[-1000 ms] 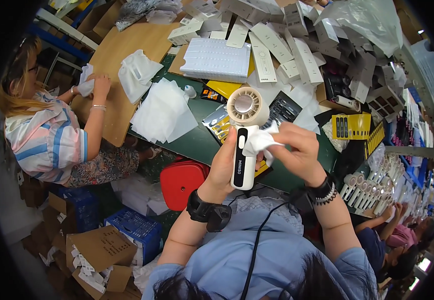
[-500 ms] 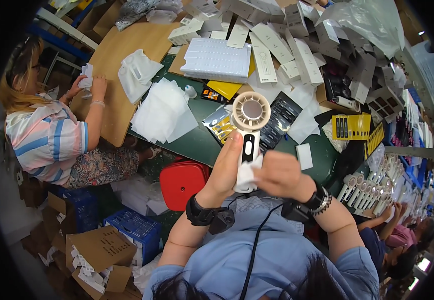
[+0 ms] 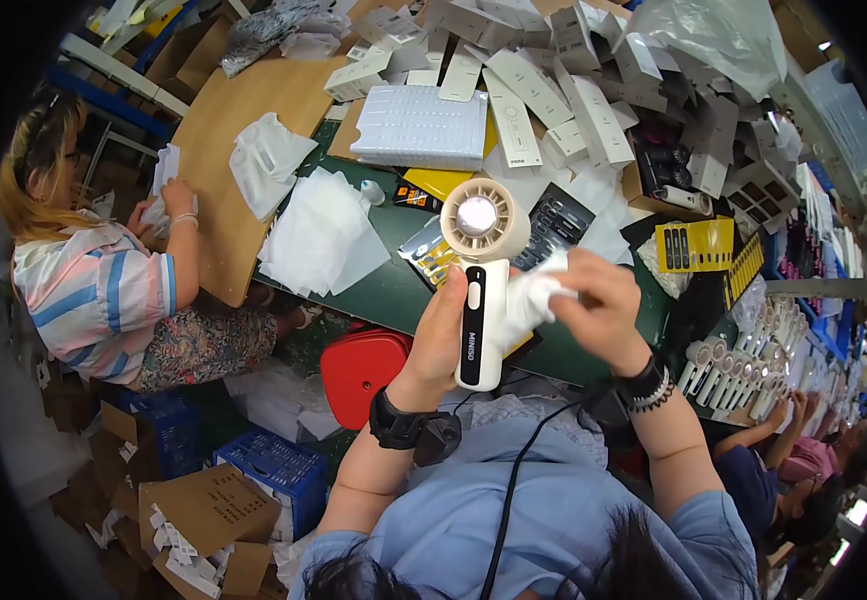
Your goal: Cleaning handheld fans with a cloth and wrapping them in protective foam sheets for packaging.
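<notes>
Above the near edge of a green table (image 3: 394,302), the left hand (image 3: 438,335) grips a white handheld fan (image 3: 495,310) by its handle while the right hand (image 3: 604,305) pinches a crumpled white cloth (image 3: 532,300). The cloth, blurred, has shifted from the handle's lower front to its side, suggesting the wiping has reached another face.

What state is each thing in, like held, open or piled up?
Cream handheld fan: gripped in the left hand, head upward; spinning, can't tell
White cloth: crumpled, pinched in the right hand
White sheets: loosely piled
White cartons: heaped in a jumble
Brown cardboard box, lower left: open, white pieces inside
Fans at right: grouped together
</notes>
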{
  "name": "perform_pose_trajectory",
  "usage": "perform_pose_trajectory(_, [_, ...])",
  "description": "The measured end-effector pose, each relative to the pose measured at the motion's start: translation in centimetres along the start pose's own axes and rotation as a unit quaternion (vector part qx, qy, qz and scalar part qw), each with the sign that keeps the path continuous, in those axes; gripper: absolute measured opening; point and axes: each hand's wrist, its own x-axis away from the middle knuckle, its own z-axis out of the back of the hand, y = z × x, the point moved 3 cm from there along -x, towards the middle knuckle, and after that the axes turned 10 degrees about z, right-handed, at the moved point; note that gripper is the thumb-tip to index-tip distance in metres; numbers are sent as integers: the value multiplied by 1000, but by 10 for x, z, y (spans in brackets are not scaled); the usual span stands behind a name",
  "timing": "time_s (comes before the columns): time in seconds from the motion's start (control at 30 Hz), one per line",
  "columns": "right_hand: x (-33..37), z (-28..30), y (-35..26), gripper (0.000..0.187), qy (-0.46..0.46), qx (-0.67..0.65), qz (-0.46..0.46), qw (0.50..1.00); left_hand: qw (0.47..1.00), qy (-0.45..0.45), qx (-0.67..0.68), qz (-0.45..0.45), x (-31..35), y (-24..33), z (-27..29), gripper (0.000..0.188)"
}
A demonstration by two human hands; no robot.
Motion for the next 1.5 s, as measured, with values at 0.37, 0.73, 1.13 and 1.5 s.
perform_pose_trajectory(0.37, [28, -46, -25, 28, -139, 13, 79, 987, 997, 43, -60, 15, -7, 0, 10, 56])
perform_pose_trajectory(0.73, [9, -1, -23, 23, -32, -20, -63, 997, 995, -67, 40, -55, -4, 12, -4, 57])
perform_pose_trajectory(1.13, [3, -41, -18, 17, 10, -85, -120, 989, 977, 191, 41, -85, 3, 14, -18, 53])
perform_pose_trajectory(1.5, [8, -53, -32, 14, -77, -53, -78, 993, 991, 121, 34, -39, 3, 10, 13, 50])
